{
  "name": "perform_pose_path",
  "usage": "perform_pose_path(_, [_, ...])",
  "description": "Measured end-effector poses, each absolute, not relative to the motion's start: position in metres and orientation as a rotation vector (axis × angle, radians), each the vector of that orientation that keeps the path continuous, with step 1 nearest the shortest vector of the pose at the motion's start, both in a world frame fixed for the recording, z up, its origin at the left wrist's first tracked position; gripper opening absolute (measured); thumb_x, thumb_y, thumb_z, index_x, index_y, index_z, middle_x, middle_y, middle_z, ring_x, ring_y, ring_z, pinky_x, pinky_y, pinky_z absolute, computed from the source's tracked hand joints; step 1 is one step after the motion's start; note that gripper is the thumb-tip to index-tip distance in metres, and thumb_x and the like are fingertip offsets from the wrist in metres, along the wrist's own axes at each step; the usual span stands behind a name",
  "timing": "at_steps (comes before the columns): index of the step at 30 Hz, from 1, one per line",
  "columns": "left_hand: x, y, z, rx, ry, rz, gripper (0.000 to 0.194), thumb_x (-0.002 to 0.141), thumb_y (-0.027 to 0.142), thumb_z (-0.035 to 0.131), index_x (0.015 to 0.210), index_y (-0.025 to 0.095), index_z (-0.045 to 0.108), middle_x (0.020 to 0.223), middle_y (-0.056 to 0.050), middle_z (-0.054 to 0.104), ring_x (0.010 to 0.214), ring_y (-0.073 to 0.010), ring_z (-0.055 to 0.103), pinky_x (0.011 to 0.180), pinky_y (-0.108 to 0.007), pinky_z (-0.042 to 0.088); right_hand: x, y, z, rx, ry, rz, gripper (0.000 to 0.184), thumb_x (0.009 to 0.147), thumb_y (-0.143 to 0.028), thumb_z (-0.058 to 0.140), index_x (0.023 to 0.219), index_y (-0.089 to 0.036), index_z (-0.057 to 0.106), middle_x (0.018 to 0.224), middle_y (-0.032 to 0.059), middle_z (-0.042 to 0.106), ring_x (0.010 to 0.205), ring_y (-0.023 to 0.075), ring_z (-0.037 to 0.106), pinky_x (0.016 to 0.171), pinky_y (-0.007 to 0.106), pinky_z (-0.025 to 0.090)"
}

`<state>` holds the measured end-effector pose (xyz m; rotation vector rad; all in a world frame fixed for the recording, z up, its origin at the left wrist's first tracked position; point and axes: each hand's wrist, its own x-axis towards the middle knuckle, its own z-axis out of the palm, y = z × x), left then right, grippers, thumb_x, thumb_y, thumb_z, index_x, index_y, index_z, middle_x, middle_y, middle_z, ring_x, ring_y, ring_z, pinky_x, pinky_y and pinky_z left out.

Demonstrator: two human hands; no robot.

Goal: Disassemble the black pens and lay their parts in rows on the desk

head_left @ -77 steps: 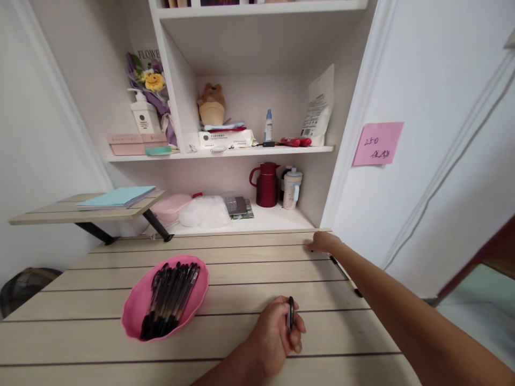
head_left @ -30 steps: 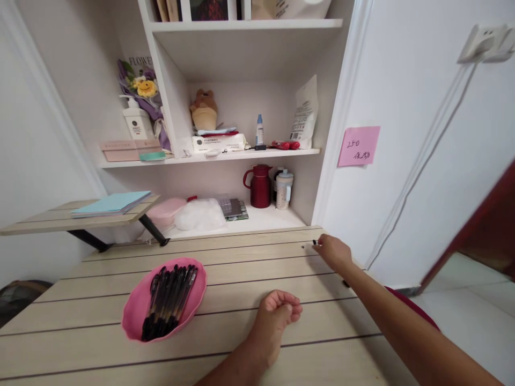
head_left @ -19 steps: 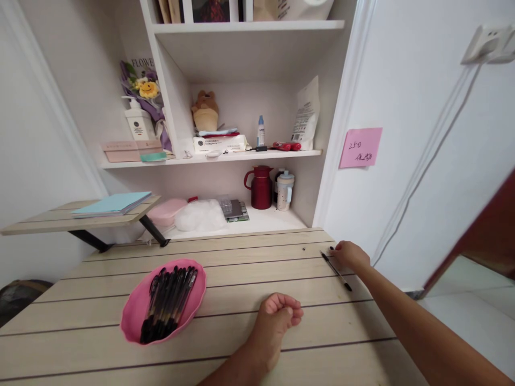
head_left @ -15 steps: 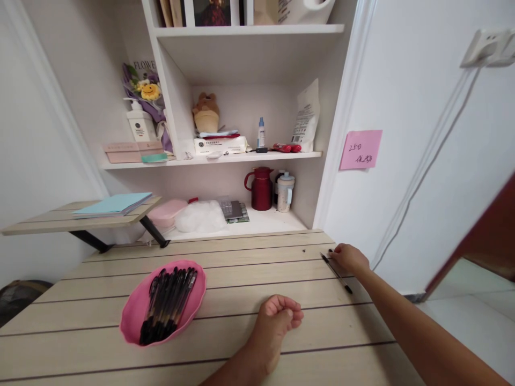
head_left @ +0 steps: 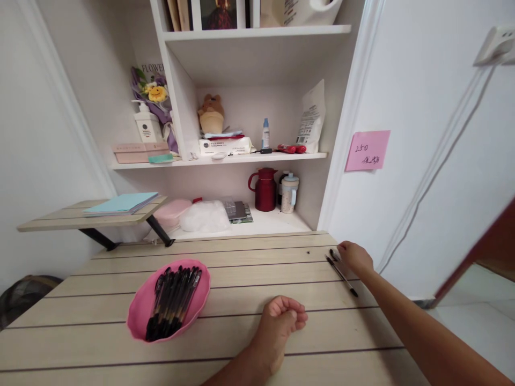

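My left hand (head_left: 281,324) rests on the wooden tabletop with curled fingers and thumb drawn together, and nothing shows in it. At the far right of the table is my right hand (head_left: 356,258), its fingers bent down and pinched together; what they hold, if anything, is hidden. Just left of these fingertips lies a dark-ended piece (head_left: 333,254), perhaps part of a second pen, partly covered by the hand. Beside it a slim black-and-clear pen (head_left: 341,276) lies slantwise. On the left, a pink scalloped tray (head_left: 137,312) holds a bundle of several black pens (head_left: 174,300).
A small raised shelf (head_left: 60,217) with blue paper (head_left: 122,203) stands at the back left. Behind the table, the cabinet holds a red thermos jug (head_left: 265,190) and a pale cup (head_left: 288,194). A tiny dark speck (head_left: 308,252) lies near the right hand. A cable (head_left: 438,171) hangs along the wall.
The whole view has shifted slightly, so everything sits further right. My right hand has drawn a little to the right, uncovering more of the dark-ended piece. The left hand keeps its pose.
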<state>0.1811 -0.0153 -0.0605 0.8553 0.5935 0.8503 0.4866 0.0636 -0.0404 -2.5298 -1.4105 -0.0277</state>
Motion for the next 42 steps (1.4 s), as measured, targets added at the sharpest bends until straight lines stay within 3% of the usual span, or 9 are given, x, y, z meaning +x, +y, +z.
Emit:
perform_pose_path(6, [0.182, -0.015, -0.063, 0.86, 0.609, 0.859, 0.014, 0.065, 0.016, 0.059, 0.078, 0.012, 0.058, 0.088, -0.01, 0.061, 0.077, -0.0158, 0.057, 0.077, -0.033, 0.04, 0.45, 0.088, -0.03, -2.391, -1.814, -0.104, 0.026, 0.078, -0.037, 0.044, 0.088, -0.025, 0.064, 0.096, 0.0058, 0.064, 0.089, 0.0216, 0.055, 0.069, 0.028, 0.035])
perform_pose_path(11, [0.185, -0.014, -0.064, 0.832, 0.651, 0.852, 0.015, 0.061, 0.017, 0.063, 0.074, 0.012, 0.058, 0.083, -0.009, 0.061, 0.074, -0.0159, 0.057, 0.075, -0.032, 0.04, 0.427, 0.106, -0.031, -2.321, -2.035, -0.145, 0.019, 0.076, -0.024, 0.047, 0.076, -0.02, 0.065, 0.089, 0.0086, 0.065, 0.09, 0.0232, 0.053, 0.077, 0.034, 0.029])
perform_pose_path(20, [0.185, -0.014, -0.061, 0.829, 0.664, 0.837, 0.016, 0.06, 0.015, 0.061, 0.074, 0.012, 0.057, 0.082, -0.009, 0.062, 0.073, -0.0156, 0.058, 0.075, -0.032, 0.041, 0.434, 0.108, -0.032, -2.382, -2.009, -0.15, 0.019, 0.075, -0.012, 0.045, 0.075, -0.015, 0.064, 0.088, 0.0127, 0.064, 0.088, 0.0247, 0.054, 0.075, 0.036, 0.028])
perform_pose_path(26, [0.183, -0.015, -0.063, 0.849, 0.633, 0.863, 0.017, 0.061, 0.017, 0.061, 0.078, 0.013, 0.058, 0.085, -0.008, 0.061, 0.075, -0.0156, 0.057, 0.076, -0.032, 0.041, 0.442, 0.096, -0.016, -2.368, -1.821, -0.118, 0.021, 0.073, -0.021, 0.045, 0.074, -0.021, 0.067, 0.087, 0.0082, 0.065, 0.081, 0.0225, 0.057, 0.069, 0.033, 0.033])
perform_pose_path(31, [0.181, -0.015, -0.066, 0.898, 0.603, 0.868, 0.015, 0.065, 0.018, 0.058, 0.079, 0.012, 0.058, 0.087, -0.009, 0.061, 0.078, -0.0152, 0.057, 0.076, -0.031, 0.041, 0.458, 0.075, 0.016, -2.324, -1.599, -0.13, 0.029, 0.074, -0.032, 0.042, 0.089, -0.027, 0.066, 0.09, 0.0041, 0.066, 0.078, 0.0193, 0.058, 0.059, 0.026, 0.036])
perform_pose_path(35, [0.184, -0.018, -0.064, 0.953, 0.66, 0.86, 0.019, 0.063, 0.023, 0.061, 0.079, 0.012, 0.057, 0.084, -0.008, 0.062, 0.074, -0.0142, 0.057, 0.073, -0.029, 0.042, 0.455, 0.053, 0.036, -2.209, -1.434, -0.089, 0.029, 0.072, -0.035, 0.044, 0.086, -0.025, 0.067, 0.08, 0.002, 0.068, 0.069, 0.017, 0.059, 0.054, 0.024, 0.036])
perform_pose_path(42, [0.158, 0.001, -0.011, 1.507, 0.897, 0.698, 0.023, 0.07, 0.025, 0.049, 0.088, 0.013, 0.058, 0.077, -0.004, 0.063, 0.058, -0.0098, 0.056, 0.057, -0.021, 0.041, 0.384, 0.009, 0.034, -1.794, -1.442, 0.204, 0.035, 0.07, -0.045, 0.046, 0.08, -0.019, 0.067, 0.066, 0.0027, 0.065, 0.054, 0.0152, 0.054, 0.05, 0.024, 0.036])
